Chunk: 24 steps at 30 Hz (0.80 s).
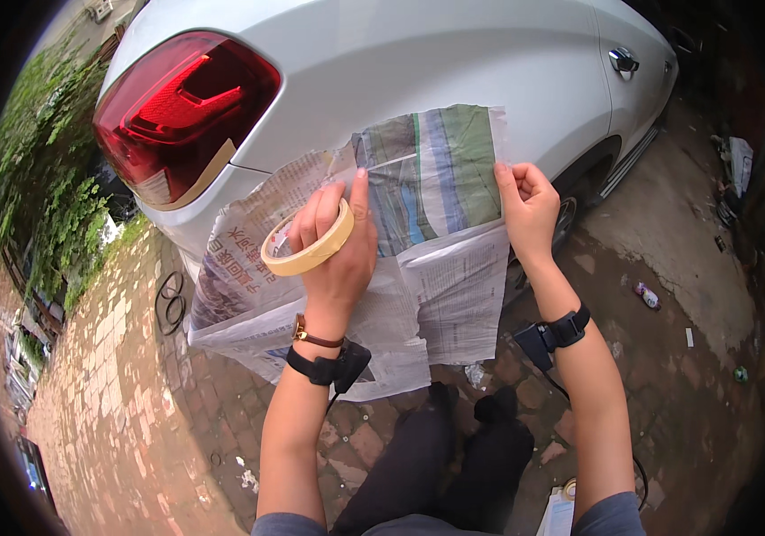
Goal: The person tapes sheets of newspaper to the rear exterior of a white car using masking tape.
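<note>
A roll of cream masking tape hangs round the fingers of my left hand. That hand's index finger points up and lies against a sheet of newspaper, which is spread over the lower rear side of a white car. My right hand is closed, its thumb and fingers pinching the paper's right edge. The upper part of the sheet lies against the car body; its lower part hangs loose and creased in front of my legs. Paper hides most of the bodywork behind it.
A red tail light sits at upper left, with tape and paper along its lower edge. The rear wheel shows beyond my right hand. A black cable lies on the brick paving. Litter, including a small can, is at right.
</note>
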Motion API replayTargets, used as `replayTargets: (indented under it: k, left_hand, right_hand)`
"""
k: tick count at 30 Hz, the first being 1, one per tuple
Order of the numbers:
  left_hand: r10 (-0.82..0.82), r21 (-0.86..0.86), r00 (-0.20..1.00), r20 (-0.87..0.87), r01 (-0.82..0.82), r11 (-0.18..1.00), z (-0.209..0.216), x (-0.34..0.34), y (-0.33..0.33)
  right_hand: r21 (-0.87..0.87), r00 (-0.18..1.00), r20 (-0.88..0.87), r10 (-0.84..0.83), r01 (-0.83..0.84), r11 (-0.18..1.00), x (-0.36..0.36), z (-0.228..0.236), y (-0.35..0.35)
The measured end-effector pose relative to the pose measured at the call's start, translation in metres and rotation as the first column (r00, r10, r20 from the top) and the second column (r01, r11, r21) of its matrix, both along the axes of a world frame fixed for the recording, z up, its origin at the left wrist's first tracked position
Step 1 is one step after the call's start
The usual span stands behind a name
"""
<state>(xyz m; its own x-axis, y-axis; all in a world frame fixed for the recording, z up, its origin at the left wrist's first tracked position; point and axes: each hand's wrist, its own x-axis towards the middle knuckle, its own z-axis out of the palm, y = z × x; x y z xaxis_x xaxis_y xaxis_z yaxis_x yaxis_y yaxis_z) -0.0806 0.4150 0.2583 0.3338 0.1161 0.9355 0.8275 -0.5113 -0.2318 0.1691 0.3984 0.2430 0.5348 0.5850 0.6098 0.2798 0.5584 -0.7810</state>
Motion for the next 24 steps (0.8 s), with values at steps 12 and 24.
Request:
replayTargets:
  k: [12, 24]
  left_hand:
    - [0.185, 0.043, 0.978, -0.097, -0.182, 0.982, 0.007, -0.005, 0.000]
    - [0.208, 0.058, 0.971, -0.115, -0.203, 0.978, 0.009, -0.001, -0.002]
  right_hand:
    - [0.126, 0.951, 0.160, -0.265, 0.247, 0.961, -0.012, 0.049, 0.028]
    - [0.104, 0.937, 0.115, -0.330, 0.319, 0.942, -0.022, 0.031, 0.019]
